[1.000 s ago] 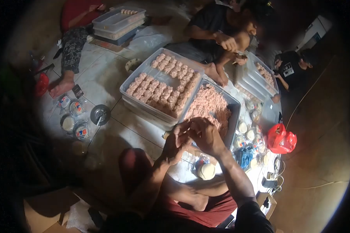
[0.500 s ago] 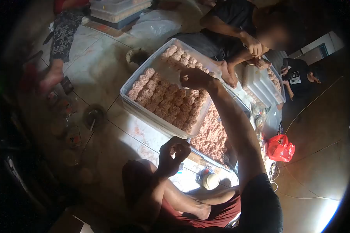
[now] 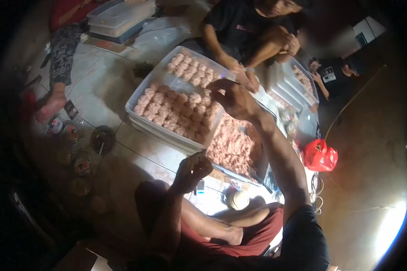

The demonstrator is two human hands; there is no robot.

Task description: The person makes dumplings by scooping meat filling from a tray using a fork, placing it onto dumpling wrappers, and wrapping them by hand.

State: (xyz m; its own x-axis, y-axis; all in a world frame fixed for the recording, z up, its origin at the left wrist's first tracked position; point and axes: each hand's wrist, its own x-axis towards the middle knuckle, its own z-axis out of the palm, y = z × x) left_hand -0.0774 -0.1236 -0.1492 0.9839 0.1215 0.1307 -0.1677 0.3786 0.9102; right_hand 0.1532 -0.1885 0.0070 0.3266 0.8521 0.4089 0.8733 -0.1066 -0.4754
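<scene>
The right hand is over the clear tub, where meat balls sit in close rows. The left hand is near the mince. Both hands' fingers curl; whether they pinch anything cannot be told. A light touch would best spare the soft rows.

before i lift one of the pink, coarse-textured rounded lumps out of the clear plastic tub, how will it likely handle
The pink rounded lumps are probably soft and could squash or crumble, given their coarse, uneven surface. One may stick to its neighbours, since they sit packed close together. Rolling seems unlikely within those tight rows.
</scene>
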